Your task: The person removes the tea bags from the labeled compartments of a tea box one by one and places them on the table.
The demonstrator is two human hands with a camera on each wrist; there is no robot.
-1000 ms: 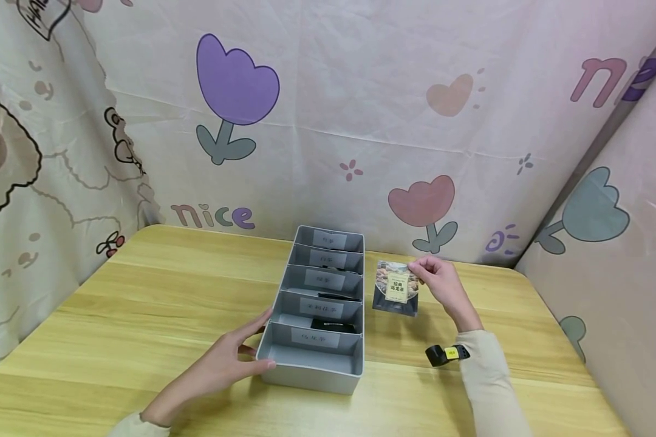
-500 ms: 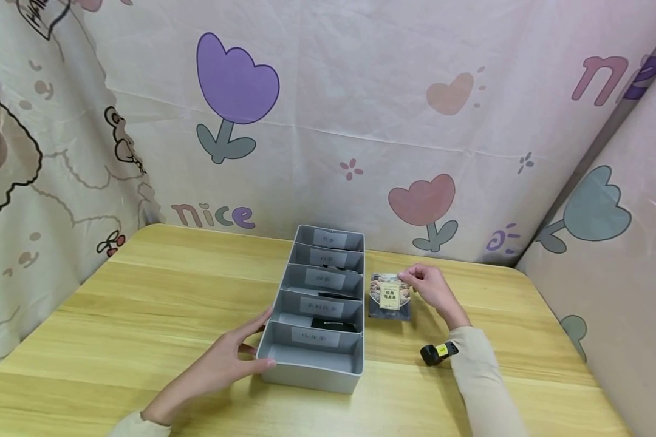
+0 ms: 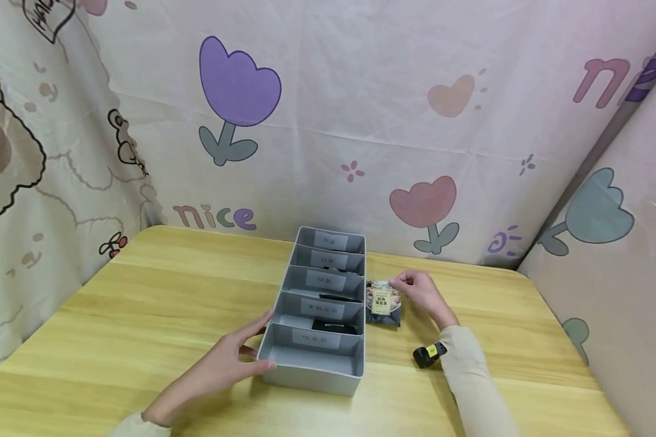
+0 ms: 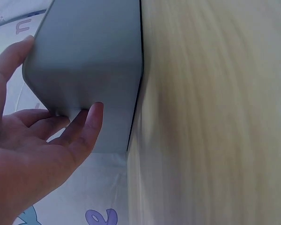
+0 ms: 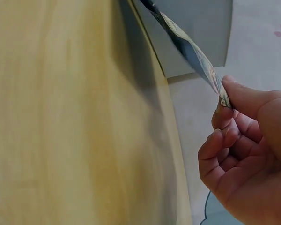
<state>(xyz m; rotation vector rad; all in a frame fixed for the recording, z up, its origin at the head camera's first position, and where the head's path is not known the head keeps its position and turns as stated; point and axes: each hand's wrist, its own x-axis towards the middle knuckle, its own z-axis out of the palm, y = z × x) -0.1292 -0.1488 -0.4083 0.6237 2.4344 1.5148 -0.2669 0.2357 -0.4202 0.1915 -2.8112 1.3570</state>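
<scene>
My right hand (image 3: 423,294) pinches the top right corner of a tea sachet (image 3: 381,301), dark with a printed picture and a pale label. It hangs just right of the long grey divided box (image 3: 311,381); whether they touch I cannot tell. Edge-on in the right wrist view, the sachet (image 5: 196,58) sits between thumb and forefinger. At the box's near left corner rests my left hand (image 3: 224,364), thumb on the front and fingers spread along the left side. The left wrist view shows those fingertips (image 4: 94,112) against the grey wall.
Paper labels with handwriting mark the box's dividers. Dark sachets (image 3: 333,327) lie in some middle compartments. A black strap with a yellow tag (image 3: 429,354) is at the right wrist. Wooden table (image 3: 169,291) surrounds the box, with a printed curtain (image 3: 328,121) behind.
My right hand has carried the sachet left and toward me, lower, up to the box's right side. The left hand and the box have stayed in place.
</scene>
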